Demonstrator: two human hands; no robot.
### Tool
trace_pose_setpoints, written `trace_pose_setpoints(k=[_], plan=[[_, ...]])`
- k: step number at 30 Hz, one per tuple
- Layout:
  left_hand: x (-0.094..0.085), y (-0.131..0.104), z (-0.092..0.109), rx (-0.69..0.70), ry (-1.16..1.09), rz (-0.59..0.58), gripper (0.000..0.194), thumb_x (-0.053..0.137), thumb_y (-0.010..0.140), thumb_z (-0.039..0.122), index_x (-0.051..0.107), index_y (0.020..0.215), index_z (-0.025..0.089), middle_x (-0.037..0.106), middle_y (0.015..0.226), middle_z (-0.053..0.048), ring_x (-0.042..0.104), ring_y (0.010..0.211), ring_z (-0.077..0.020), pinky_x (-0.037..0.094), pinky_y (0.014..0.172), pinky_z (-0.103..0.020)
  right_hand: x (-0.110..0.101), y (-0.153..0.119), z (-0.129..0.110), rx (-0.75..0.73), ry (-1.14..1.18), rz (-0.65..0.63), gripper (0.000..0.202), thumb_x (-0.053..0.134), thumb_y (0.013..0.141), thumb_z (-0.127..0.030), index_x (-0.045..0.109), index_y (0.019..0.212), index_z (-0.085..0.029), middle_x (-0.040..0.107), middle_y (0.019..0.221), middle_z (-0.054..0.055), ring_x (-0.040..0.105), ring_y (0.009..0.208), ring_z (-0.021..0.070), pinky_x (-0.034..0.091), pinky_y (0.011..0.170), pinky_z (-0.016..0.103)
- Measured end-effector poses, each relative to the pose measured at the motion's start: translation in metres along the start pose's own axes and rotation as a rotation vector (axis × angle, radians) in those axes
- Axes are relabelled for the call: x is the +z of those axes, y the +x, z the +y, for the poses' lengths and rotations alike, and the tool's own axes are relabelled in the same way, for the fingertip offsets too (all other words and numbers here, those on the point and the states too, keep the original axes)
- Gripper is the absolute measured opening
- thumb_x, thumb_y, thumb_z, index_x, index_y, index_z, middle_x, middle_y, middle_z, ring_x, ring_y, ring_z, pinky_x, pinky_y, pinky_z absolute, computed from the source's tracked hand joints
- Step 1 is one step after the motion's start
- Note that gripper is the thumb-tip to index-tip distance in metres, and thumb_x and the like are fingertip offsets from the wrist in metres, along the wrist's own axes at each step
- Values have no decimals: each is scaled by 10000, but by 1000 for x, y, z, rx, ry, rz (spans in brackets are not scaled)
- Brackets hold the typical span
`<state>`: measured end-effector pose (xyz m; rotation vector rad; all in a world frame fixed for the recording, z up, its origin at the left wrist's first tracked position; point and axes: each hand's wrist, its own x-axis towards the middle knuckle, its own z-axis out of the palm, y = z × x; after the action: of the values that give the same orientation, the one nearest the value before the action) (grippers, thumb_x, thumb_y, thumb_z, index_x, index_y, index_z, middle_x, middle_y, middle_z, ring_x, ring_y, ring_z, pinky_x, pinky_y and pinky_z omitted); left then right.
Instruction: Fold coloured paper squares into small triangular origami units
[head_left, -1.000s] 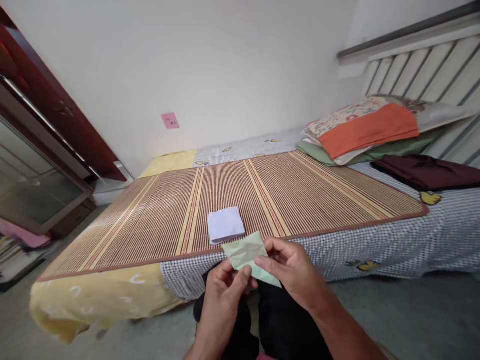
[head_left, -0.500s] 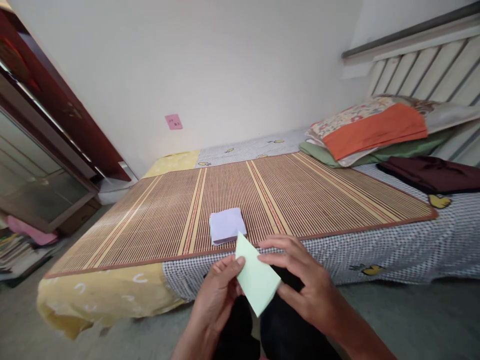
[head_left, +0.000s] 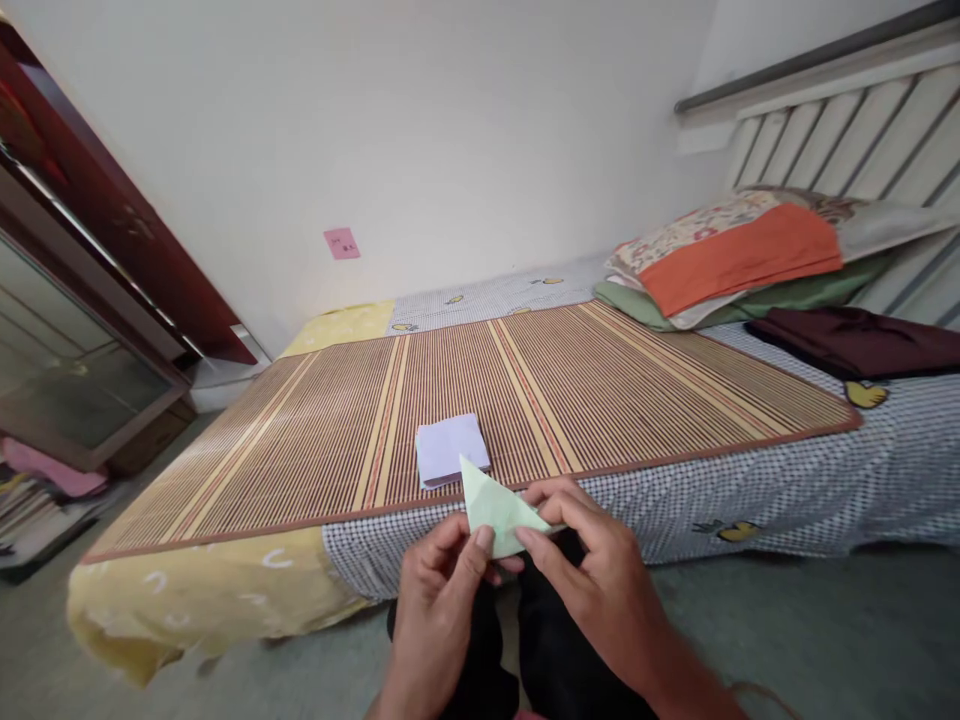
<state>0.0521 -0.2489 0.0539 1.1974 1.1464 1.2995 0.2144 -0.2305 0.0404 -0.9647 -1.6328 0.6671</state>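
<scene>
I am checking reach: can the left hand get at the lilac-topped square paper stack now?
Probably yes, once freed: the left hand grips a folded pale-green paper triangle, but the stack lies just ahead.

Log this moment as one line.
left hand: pinches pale-green pointed folded paper | right hand: pinches its right end | nearby: lavender-topped square paper stack on brown striped mat
</scene>
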Motion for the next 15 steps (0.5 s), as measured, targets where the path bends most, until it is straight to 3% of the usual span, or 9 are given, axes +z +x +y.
trace_pose_setpoints(k=[5, 11, 15], plan=[[3, 2, -8, -76, -92, -1, 271, 808, 802, 401, 775, 886, 146, 754, 727, -66, 665, 615, -178, 486, 582, -251, 2, -1, -1, 147, 60, -47, 225, 627, 928, -252, 530, 728, -217, 630, 781, -4, 604, 711, 155, 465, 662, 269], [-2, 6, -18, -62, -139, 48, 218, 764, 860, 359, 753, 866, 141, 756, 677, -65, 631, 602, -150, 468, 595, -232, -2, -5, 3, 203, 158, 5, 199, 637, 927, -300, 559, 764, -217, 657, 806, 11, 629, 707, 162, 500, 651, 275], [-9, 9, -23, -46, -166, 19, 212, 760, 867, 352, 734, 841, 144, 737, 642, -50, 585, 571, -126, 437, 577, -217, -14, -4, 2, 191, 133, -42, 114, 644, 924, -288, 608, 840, -220, 657, 795, 1, 641, 716, 157, 520, 657, 257]])
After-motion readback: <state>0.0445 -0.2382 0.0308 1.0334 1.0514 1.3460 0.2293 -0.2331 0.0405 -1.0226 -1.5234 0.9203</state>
